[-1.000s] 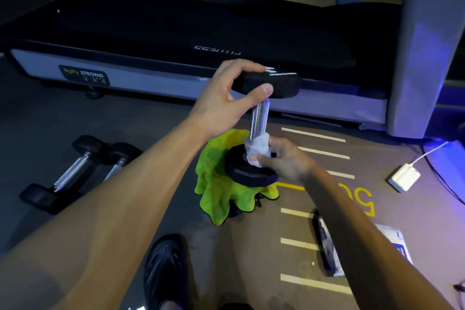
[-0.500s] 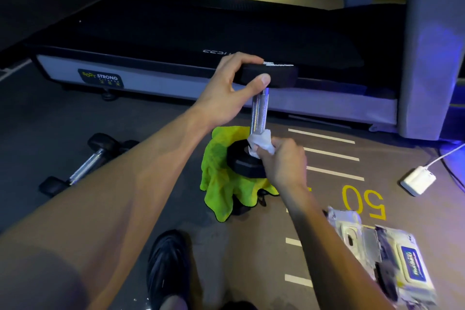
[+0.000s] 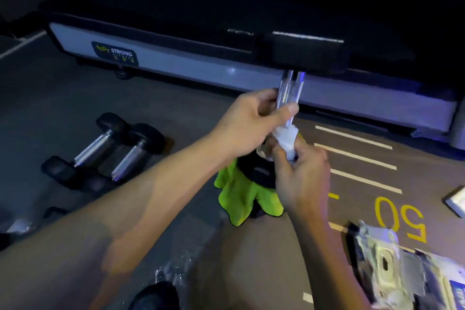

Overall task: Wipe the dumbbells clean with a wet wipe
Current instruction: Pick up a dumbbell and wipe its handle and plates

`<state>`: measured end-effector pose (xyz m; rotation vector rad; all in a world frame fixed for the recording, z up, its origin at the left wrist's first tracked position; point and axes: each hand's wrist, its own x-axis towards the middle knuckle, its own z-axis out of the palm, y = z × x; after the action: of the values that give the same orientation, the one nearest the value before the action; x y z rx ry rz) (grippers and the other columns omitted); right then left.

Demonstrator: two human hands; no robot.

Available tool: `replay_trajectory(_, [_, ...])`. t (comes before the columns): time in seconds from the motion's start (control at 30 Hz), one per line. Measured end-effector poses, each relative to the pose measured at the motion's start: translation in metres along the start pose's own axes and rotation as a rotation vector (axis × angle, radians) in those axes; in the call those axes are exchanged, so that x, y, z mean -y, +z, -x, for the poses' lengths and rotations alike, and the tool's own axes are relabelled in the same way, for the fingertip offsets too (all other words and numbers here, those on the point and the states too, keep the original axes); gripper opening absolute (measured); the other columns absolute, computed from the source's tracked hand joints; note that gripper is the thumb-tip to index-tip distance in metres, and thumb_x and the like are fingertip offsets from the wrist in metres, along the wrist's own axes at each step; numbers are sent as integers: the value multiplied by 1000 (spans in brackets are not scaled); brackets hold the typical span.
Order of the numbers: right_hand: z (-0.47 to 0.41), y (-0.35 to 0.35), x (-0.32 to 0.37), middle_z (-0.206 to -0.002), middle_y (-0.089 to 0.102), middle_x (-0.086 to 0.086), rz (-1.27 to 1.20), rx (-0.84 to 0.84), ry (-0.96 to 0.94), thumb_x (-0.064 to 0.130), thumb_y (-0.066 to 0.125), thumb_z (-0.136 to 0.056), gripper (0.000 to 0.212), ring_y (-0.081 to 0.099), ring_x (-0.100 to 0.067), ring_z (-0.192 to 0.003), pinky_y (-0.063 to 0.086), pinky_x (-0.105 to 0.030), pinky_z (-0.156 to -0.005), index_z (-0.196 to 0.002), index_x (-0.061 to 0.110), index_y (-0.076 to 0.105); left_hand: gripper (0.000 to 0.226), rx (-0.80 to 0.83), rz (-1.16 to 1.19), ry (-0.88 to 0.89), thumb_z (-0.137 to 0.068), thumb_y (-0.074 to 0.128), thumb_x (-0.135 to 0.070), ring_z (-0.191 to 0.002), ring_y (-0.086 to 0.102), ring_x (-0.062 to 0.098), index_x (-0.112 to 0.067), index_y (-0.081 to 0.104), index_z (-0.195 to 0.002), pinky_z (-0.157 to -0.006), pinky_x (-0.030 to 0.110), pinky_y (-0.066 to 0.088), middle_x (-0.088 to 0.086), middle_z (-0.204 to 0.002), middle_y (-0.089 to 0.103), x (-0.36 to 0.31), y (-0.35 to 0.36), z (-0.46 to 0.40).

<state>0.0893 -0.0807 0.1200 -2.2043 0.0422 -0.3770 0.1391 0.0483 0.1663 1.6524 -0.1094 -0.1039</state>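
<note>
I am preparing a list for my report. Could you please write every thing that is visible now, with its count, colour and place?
upright dumbbell: 1, black ends, silver handle, standing on the green cloth
wet wipe: 1, white, wrapped round the lower handle
green cloth: 1, bright green, on the floor under the dumbbell
lying dumbbells: 2, black and silver, on the floor at left
wipe pack: 1, white and blue, floor at lower right
treadmill: 1, black and grey, behind
shoe: 1, black, bottom edge
left hand: grips the handle above the wipe
right hand: holds the wipe on the handle
</note>
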Motion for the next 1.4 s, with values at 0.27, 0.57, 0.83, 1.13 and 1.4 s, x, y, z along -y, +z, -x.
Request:
replay_trajectory(0.27, [16, 28, 31, -60, 56, 12, -42, 42, -124, 38, 53, -98, 30, 53, -22, -70, 34, -33, -62, -74, 22, 60, 23, -196, 219, 59, -110, 45, -31, -78, 68, 15, -17, 63, -108, -65, 29, 57, 4, -92, 71, 14, -26, 28])
replay_trajectory(0.57, [72, 74, 30, -67, 65, 32, -486, 423, 160, 38, 64, -99, 25, 58, 18, -69, 40, -4, -65, -75, 37, 71, 29, -445, 46, -155, -95, 55, -45, -79, 68, 7, -24, 73, -103, -72, 21, 54, -4, -85, 72, 60, -119, 97])
replay_trajectory(0.83, [114, 120, -20, -49, 44, 22, -307, 735, 444, 30, 61, -101, 50, 45, 5, -51, 33, -13, -54, -53, 43, 60, 19, -533, 10, -498, -108, 55, -25, -74, 63, 11, -13, 65, -97, -64, 21, 52, 4, -84, 63, 171, -144, 53])
replay_trajectory(1.13, [114, 138, -51, -85, 74, 21, -366, 672, 605, 27, 62, -100, 13, 66, 7, -81, 46, -7, -72, -95, 23, 73, 33, -438, -232, -762, -104, 59, -42, -75, 64, 27, -12, 68, -95, -80, 41, 58, 11, -84, 66, 255, -152, 6])
replay_trajectory(1.4, [101, 160, -47, -99, 76, 7, -394, 703, 614, 44, 64, -91, 25, 70, -12, -100, 52, -33, -93, -105, 25, 72, 29, -329, -408, -847, -106, 57, -31, -93, 70, 31, -5, 70, -108, -93, 38, 56, 19, -101, 72, 271, -163, 12])
